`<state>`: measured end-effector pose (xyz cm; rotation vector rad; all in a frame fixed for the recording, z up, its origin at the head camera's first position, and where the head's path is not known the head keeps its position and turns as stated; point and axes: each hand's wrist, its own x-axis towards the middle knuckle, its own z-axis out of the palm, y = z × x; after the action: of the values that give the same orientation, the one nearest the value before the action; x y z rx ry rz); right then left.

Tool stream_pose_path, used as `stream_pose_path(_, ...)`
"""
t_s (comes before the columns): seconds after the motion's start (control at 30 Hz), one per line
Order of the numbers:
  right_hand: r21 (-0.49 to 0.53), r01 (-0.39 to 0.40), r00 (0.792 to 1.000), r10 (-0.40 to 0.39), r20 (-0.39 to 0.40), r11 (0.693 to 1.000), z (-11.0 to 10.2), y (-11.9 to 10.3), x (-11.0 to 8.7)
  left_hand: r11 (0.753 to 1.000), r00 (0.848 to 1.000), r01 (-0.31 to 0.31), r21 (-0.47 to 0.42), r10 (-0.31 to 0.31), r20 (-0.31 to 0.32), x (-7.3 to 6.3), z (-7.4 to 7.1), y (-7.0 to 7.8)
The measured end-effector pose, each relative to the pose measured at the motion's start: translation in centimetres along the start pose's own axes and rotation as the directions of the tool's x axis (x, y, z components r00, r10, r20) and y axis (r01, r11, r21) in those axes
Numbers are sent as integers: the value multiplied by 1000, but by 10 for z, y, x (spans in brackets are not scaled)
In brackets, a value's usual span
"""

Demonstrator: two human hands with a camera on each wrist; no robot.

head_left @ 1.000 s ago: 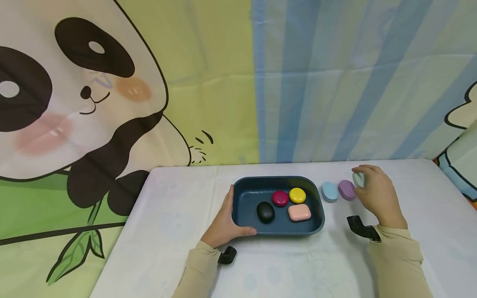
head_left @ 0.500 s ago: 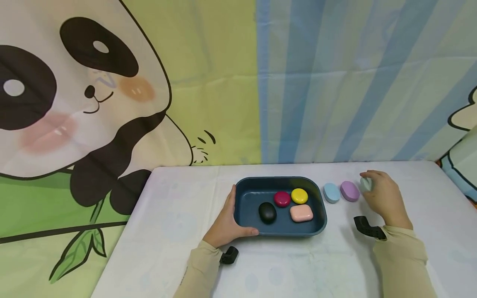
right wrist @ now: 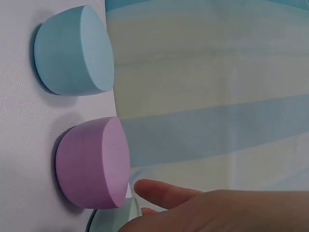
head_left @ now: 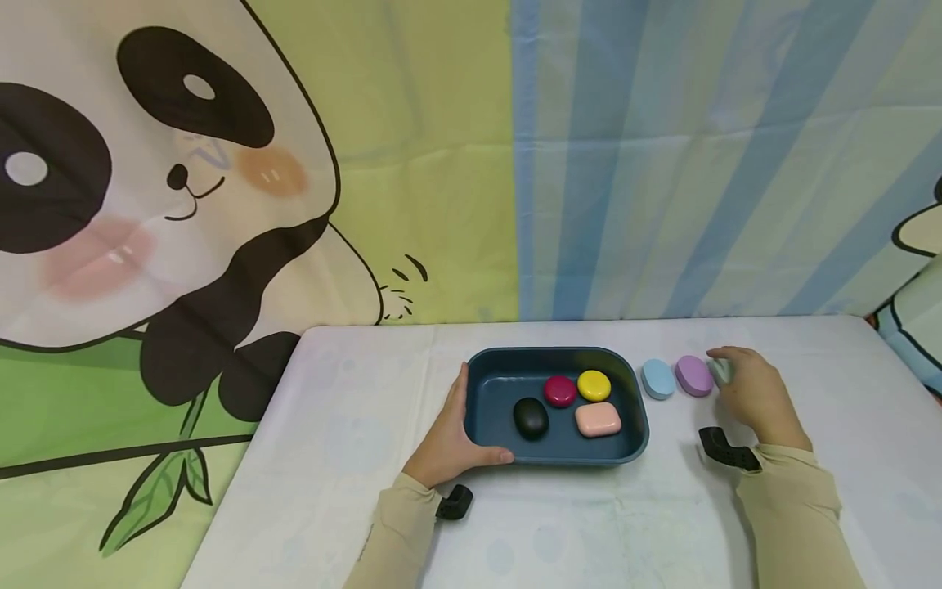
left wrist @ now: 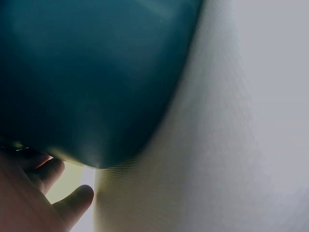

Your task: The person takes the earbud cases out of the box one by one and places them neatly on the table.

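My left hand [head_left: 450, 446] holds the dark blue tray [head_left: 489, 450] at its near left corner, thumb along the front wall and fingers at the left wall. Inside the tray lie a black oval piece [head_left: 531, 418], a dark red round one [head_left: 560, 391], a yellow round one [head_left: 594, 385] and a pink rounded block [head_left: 598, 420]. To its right, my right hand [head_left: 754, 394] is over a pale green block [right wrist: 112, 217] on the table, index finger extended past its top. The hand partly hides this block. Beside it stands a purple block [right wrist: 91, 164], then a light blue block [right wrist: 72, 50].
A white cloth covers the table [head_left: 574, 532]. Behind its far edge hangs a printed curtain [head_left: 419, 164] with a panda and blue stripes. Black wrist mounts [head_left: 728, 450] stick out from both sleeves.
My right hand has carried the pale green block slightly right and down to the table beside the purple block. Its index finger has straightened away from the block. The left hand stays at the tray.
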<state>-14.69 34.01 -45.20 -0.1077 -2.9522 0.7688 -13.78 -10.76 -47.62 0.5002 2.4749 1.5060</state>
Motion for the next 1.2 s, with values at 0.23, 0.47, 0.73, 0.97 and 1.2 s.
stream_pose_path(0.23,20,32,999,-31,-45,999,-5,-8,-1,1000,1000,5,-4,-5,0,1,0,-1)
stream_pose_path(0.47,71,118,986,-108,-127,990,-9,-30,-3,1000,1000,5,-7,-5,-8,1,0,-1)
stream_pose_path(0.73,85,181,971,-165,-171,980,-9,-61,-7,1000,1000,-8,-8,8,-3,1,0,0)
stream_pose_path(0.97,68,230,962,-216,-169,971,0,-95,-12,1000,1000,-14,-5,14,-6,0,0,0)
stream_pose_path(1.2,49,309,944,-301,-134,950,10,-126,-21,1000,1000,-16,-5,16,-4,1,0,0)
